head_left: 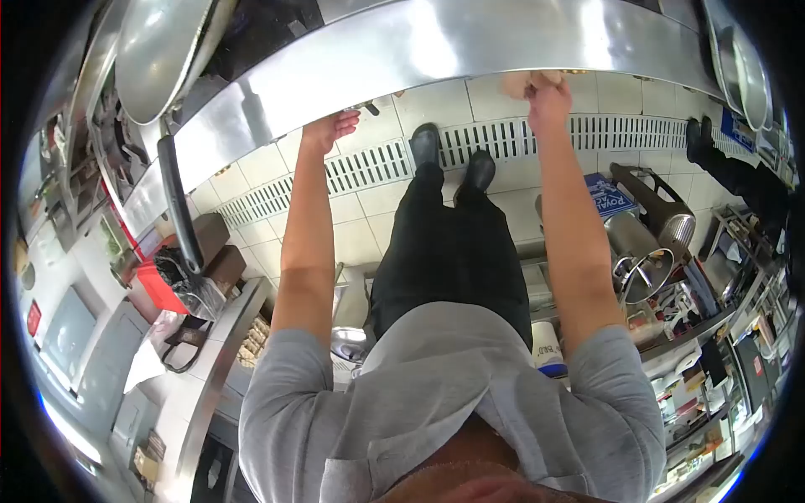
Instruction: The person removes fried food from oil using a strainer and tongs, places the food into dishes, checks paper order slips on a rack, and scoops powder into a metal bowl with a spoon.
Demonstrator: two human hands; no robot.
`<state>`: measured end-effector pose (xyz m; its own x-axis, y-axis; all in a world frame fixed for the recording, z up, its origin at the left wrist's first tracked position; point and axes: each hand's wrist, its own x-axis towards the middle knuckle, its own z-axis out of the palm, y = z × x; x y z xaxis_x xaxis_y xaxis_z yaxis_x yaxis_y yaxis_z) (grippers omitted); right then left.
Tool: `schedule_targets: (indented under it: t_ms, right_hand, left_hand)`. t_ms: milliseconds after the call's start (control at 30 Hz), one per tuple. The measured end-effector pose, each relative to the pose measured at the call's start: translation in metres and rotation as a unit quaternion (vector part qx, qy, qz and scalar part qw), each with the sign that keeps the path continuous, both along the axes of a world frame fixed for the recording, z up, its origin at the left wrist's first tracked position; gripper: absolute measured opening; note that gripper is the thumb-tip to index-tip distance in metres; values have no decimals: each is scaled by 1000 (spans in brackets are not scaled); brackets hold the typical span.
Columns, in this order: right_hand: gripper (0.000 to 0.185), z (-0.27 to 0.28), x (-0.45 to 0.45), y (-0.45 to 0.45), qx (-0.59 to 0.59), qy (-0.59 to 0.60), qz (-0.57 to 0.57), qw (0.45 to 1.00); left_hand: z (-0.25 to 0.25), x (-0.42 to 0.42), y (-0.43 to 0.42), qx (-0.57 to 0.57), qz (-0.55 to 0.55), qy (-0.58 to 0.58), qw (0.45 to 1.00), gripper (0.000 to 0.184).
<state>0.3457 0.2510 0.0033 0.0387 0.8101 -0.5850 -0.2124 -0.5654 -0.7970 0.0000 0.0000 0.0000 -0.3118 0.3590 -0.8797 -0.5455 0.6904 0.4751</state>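
Observation:
My left hand (331, 132) is at the front edge of the steel counter (352, 54), palm partly turned up and fingers stretched out, with nothing visible in them. Just beside its fingertips a dark knob (372, 109) sticks out under the edge. My right hand (549, 99) is further right at the same edge, its fingers closed on a soft-looking tan thing (516, 84), perhaps a cloth. That thing is blurred and partly hidden by the fingers. Several small brass-coloured fittings (573, 72) show along the counter's underside.
A pan with a black handle (180, 205) juts over the counter's left end. Below runs a slotted floor drain (369, 168). Behind on the right are a metal pot (641, 251) and a blue box (608, 194). Another person's dark-clothed leg (729, 168) is at far right.

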Motion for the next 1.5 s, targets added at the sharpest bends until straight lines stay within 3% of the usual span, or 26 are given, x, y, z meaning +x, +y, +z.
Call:
schedule_targets:
  t_ms: [67, 100, 200, 267, 300, 367, 400, 467, 567, 667, 733, 833, 900, 967, 1067, 1100, 1133, 1200, 1267, 1333, 1433, 1500]
  right_hand:
    - [22, 13, -18, -10, -24, 5, -24, 999]
    - [17, -22, -12, 24, 36, 37, -34, 998]
    - [17, -84, -45, -25, 47, 186, -114, 975]
    - [22, 17, -125, -75, -109, 396, -207, 888]
    - [19, 10, -154, -102, -119, 401, -190, 888]
    - [14, -53, -207, -157, -51, 227, -66, 970]
    - [13, -64, -223, -176, -44, 157, -25, 986]
    - [18, -50, -233, -181, -92, 129, 22, 987]
    - [19, -52, -193, -158, -93, 229, 53, 967]
    - [6, -71, -131, -107, 22, 138, 66, 988]
    - [24, -75, -78, -63, -13, 220, 18, 975]
    - [23, -33, -19, -38, -51, 110, 54, 991]
    - [36, -14, 26, -50, -64, 75, 188, 977]
    - [41, 79, 25, -79, -101, 48, 104, 988]
    - [45, 173, 30, -93, -22, 63, 40, 997]
    - [44, 186, 28, -86, 17, 60, 48, 997]
    - [42, 193, 25, -73, 55, 56, 56, 995]
    - [40, 193, -9, -47, 90, 91, 58, 990]
    - [37, 181, -40, -42, 70, 152, 47, 985]
    - [36, 151, -42, -67, 50, 204, 117, 971]
    - [37, 124, -54, -130, -93, 112, 211, 967]
    - [35, 126, -73, -179, -167, 54, 159, 972]
  left_hand:
    - [25, 3, -13, -6, -13, 21, 1000, 30]
    - [-28, 17, 27, 62, 5, 21, 998, 30]
    - [-1, 35, -3, 87, 59, 64, 992, 33]
    - [5, 53, -24, 102, 45, 49, 993, 35]
    - [14, 68, -34, 96, 23, 51, 994, 36]
    - [24, 96, -73, 65, -32, 53, 996, 36]
    - [27, 107, -101, 59, -40, 35, 997, 36]
    - [29, 129, -162, 25, -49, 20, 998, 36]
    - [40, 158, -259, -87, -42, 14, 995, 35]
    - [42, 181, -367, -165, -77, -17, 983, 32]
    - [29, 195, -435, -185, -35, -104, 977, 32]
    - [51, 209, -468, -240, 112, -210, 941, 34]
    - [72, 208, -456, -270, 68, -178, 944, 33]
    - [75, 201, -442, -256, 69, -165, 950, 34]
    - [55, 167, -430, -169, 124, -203, 956, 39]
    - [50, 147, -423, -88, -240, -67, 964, 45]
    - [52, 143, -397, -141, 64, -129, 980, 47]
    - [51, 114, -374, -36, 114, -117, 986, 44]
    - [90, 87, -332, -39, 110, -49, 992, 47]
    - [117, 68, -316, -21, 120, -26, 992, 47]
    - [143, 57, -323, -10, 153, 3, 988, 46]
    - [144, 71, -350, -22, 190, -7, 981, 45]
